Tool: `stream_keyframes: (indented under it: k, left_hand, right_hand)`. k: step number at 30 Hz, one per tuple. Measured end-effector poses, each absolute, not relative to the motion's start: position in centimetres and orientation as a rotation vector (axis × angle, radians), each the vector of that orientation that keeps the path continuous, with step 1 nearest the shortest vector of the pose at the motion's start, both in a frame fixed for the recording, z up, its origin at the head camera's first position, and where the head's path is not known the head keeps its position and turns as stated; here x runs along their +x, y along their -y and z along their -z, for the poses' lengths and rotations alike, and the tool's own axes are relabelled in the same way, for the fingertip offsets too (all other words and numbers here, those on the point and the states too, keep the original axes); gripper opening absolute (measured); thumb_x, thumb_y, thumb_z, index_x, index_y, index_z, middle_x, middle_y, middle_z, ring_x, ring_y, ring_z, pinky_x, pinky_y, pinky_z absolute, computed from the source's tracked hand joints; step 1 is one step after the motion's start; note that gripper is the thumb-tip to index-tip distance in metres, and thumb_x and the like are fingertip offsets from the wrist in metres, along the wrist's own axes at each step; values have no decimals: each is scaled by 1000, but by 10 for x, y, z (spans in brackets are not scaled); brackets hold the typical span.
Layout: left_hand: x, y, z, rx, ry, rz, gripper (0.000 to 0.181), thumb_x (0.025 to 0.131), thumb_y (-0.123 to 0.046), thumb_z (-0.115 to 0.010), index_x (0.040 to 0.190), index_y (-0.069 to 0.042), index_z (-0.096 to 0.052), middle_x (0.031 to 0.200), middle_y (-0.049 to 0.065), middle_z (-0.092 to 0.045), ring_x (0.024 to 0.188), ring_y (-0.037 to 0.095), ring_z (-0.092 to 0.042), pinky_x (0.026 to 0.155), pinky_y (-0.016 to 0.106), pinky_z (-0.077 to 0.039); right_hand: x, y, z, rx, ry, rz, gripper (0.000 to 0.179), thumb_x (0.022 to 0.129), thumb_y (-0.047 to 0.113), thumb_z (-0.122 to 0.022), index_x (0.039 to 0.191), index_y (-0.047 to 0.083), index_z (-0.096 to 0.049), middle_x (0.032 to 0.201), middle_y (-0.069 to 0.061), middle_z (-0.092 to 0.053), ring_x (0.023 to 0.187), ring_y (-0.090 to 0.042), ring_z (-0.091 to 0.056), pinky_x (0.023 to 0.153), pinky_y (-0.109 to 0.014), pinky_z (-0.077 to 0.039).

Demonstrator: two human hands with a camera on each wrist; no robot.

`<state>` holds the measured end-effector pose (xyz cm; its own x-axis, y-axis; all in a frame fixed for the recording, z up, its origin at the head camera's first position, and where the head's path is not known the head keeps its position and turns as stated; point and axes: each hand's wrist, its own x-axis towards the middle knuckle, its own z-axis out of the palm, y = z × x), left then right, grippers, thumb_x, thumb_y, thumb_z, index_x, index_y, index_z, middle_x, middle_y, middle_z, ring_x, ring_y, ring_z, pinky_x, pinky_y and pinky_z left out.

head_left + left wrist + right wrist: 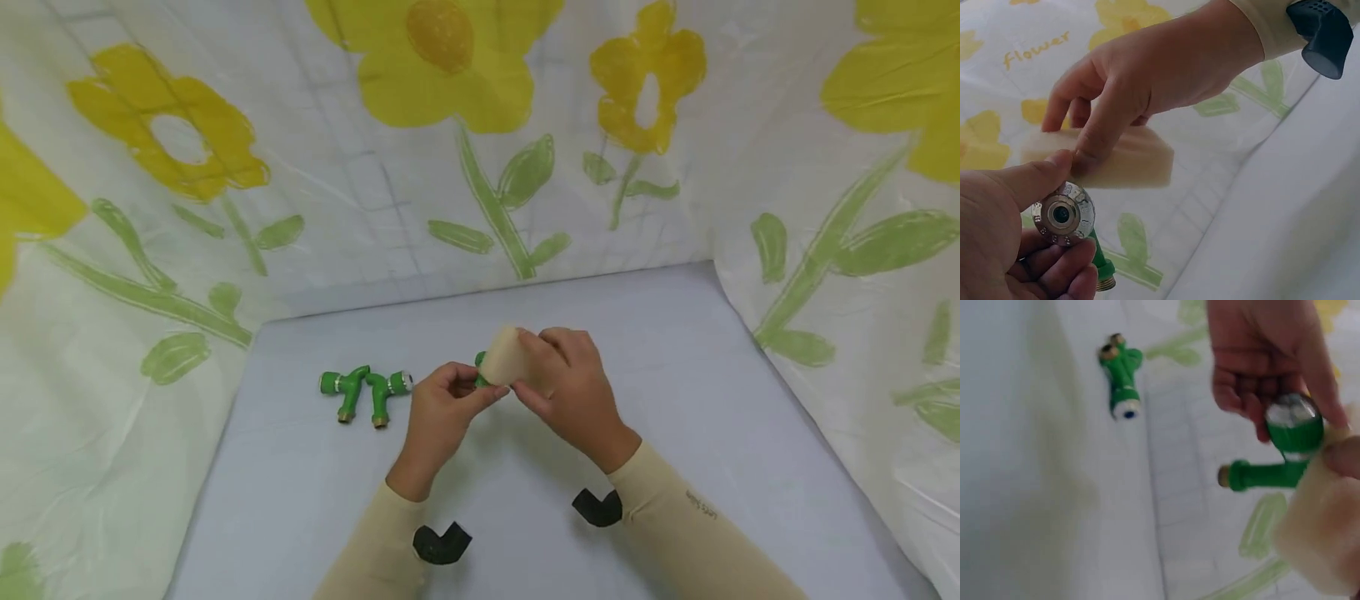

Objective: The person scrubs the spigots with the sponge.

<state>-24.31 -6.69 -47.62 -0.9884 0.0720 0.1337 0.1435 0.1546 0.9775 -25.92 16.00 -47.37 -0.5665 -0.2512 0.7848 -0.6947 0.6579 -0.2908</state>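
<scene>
My left hand (442, 410) holds a green tap (1265, 475) by its round silver and green end, between thumb and fingers. In the left wrist view, the round metal face (1062, 214) of that tap points at the camera, and its threaded outlet hangs below. My right hand (576, 393) grips a cream sponge (1132, 161) with its thumb on the near side. The sponge lies against the tap and hides part of its body in the right wrist view. In the head view, the sponge and fingers cover most of the tap.
Two more green taps, a left one (347, 388) and a right one (382, 396), lie side by side on the pale tabletop (300, 500), left of my hands. White sheets (337, 208) with painted yellow flowers rise at the back and both sides.
</scene>
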Motion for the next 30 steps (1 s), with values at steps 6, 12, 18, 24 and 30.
stream_keyframes:
  k: [6,12,18,24,30]
  left_hand:
    - [-245,70,476,-326,2328,2052,34,89,-16,-94,118,-4,-79,105,8,-76,94,25,-75,81,32,-63]
    - [-248,76,480,-562,2268,2099,36,95,-3,-86,130,-3,-76,122,10,-73,106,27,-73,89,35,-63]
    - [-249,81,478,-775,2181,2067,35,97,6,-80,131,1,-74,126,12,-71,115,29,-69,94,36,-62]
    - [-249,83,480,-806,2176,2076,34,99,7,-77,132,2,-72,127,12,-70,118,27,-67,96,36,-61]
    - [-250,86,483,-810,2172,2081,34,97,10,-77,130,3,-72,128,15,-70,117,27,-66,95,34,-61]
  right_hand:
    - [-260,-172,471,481,2240,-1196,70,87,10,-93,150,0,-62,127,-19,-57,117,-36,-55,89,-56,-54]
    - [-251,-171,463,657,2317,-1419,65,93,9,-88,151,0,-61,129,-10,-60,113,-25,-56,88,-45,-51]
    - [-259,-175,455,604,2313,-1232,68,89,6,-92,150,-1,-62,127,-16,-59,115,-33,-56,89,-52,-53]
    - [-257,-177,455,655,2365,-1303,67,90,9,-91,150,-2,-62,128,-16,-60,114,-33,-58,88,-53,-54]
    - [-262,-175,457,532,2390,-1367,65,93,11,-89,151,0,-61,127,-14,-60,109,-28,-58,89,-50,-53]
